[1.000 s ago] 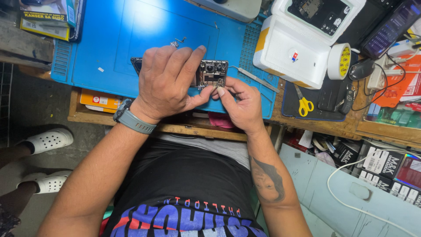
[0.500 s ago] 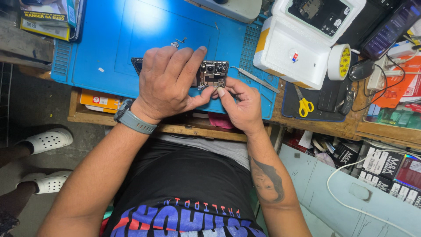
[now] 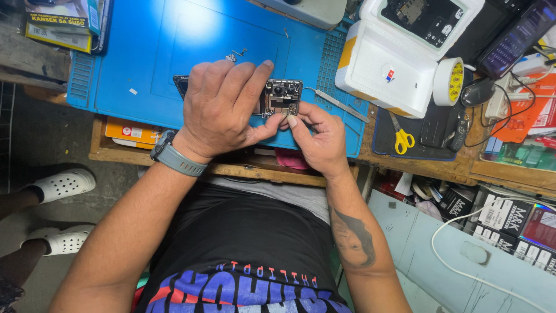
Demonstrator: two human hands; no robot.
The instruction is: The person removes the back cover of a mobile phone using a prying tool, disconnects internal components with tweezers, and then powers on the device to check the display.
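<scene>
Nothing moved: left hand (image 3: pixel 223 110) still covers phone (image 3: pixel 280 97).

Blue mat (image 3: pixel 174 58) open left; foam box (image 3: pixel 388 69) blocks right.

Wooden workbench (image 3: pixel 231 165), blue mat (image 3: pixel 174 69) glaring under overhead light; grey concrete floor (image 3: pixel 46 145).

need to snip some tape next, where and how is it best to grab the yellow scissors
Probably by the yellow handle loops, coming from the near, table-edge side. The scissors lie flat on the dark mat with the loops toward the person and the blades pointing away, so fingers slip into the loops without meeting the tips.
</scene>
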